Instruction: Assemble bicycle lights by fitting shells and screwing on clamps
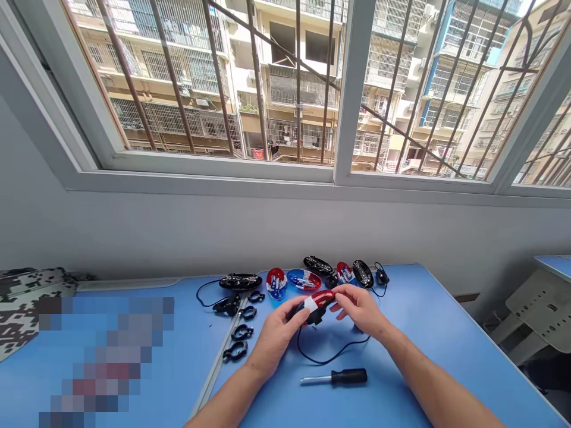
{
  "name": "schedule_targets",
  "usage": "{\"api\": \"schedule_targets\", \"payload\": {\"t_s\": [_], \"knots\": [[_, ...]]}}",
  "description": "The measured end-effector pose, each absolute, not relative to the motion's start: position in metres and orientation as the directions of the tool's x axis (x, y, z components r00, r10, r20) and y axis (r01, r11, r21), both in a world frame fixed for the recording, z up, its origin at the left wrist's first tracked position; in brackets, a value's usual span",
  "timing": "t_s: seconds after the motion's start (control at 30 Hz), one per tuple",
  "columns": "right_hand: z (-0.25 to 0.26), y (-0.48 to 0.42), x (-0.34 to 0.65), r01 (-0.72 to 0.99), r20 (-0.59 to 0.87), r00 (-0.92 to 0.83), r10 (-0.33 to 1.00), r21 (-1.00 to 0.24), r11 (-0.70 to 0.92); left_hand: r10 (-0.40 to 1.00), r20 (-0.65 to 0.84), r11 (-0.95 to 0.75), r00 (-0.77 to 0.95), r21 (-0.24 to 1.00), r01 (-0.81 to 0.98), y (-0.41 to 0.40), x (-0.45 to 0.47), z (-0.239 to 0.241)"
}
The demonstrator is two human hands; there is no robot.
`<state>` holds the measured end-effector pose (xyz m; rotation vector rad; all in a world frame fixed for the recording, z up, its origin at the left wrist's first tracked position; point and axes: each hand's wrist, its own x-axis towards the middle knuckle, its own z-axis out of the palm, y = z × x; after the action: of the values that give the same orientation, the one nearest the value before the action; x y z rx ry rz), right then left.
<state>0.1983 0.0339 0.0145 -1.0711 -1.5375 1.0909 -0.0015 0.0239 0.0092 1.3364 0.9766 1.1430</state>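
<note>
Above the blue table I hold an oval red-and-white device (320, 298) with a black underside. My left hand (285, 324) wraps its left end, thumb on top. At its right end, the thumb and fingertips of my right hand (359, 308) pinch the edge. A thin black cable (328, 361) loops onto the table below the device. Nearer to me lies a screwdriver (348, 377) with a black handle, its metal shaft pointing left. My fingers cover part of the device.
Several black clamp rings (235, 351) form a column on the left. Behind my hands lie a black oval device (241, 282) with a cable, red-and-blue oval shells (304, 279) and more black ovals (363, 273). A barred window (267, 172) is above the wall.
</note>
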Motion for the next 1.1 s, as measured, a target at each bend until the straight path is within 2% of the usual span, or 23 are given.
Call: {"api": "schedule_targets", "payload": {"t_s": [0.2,0.4,0.53,0.7,0.83,1.0,1.1], "knots": [[0.016,0.032,0.196,0.107,0.199,-0.176,0.964,-0.97,0.22,0.948,-0.007,0.071,0.319,0.98,-0.187,0.018,0.001,0.015],[0.012,0.029,0.192,0.11,0.208,-0.184,0.961,-0.967,0.231,0.863,-0.09,0.242,0.497,0.937,-0.252,0.014,-0.002,0.021],[0.01,0.026,0.189,0.138,0.208,-0.201,0.957,-0.961,0.238,0.845,-0.103,0.263,0.525,0.934,-0.24,0.013,-0.002,0.02],[0.027,0.021,0.197,0.239,0.226,-0.188,0.956,-0.933,0.267,0.874,-0.083,0.214,0.48,0.95,-0.226,0.014,0.0,0.02],[0.053,-0.001,0.212,0.489,0.281,-0.247,0.927,-0.79,0.37,0.922,-0.049,0.155,0.385,0.956,-0.249,0.019,-0.004,0.019],[0.057,-0.049,0.232,0.694,0.124,-0.423,0.898,-0.593,0.409,0.952,-0.041,0.129,0.305,0.953,-0.276,0.026,-0.01,0.014],[0.046,-0.075,0.237,0.795,-0.001,-0.418,0.908,-0.484,0.365,0.95,-0.042,0.137,0.308,0.947,-0.292,0.026,-0.011,0.014]]}}
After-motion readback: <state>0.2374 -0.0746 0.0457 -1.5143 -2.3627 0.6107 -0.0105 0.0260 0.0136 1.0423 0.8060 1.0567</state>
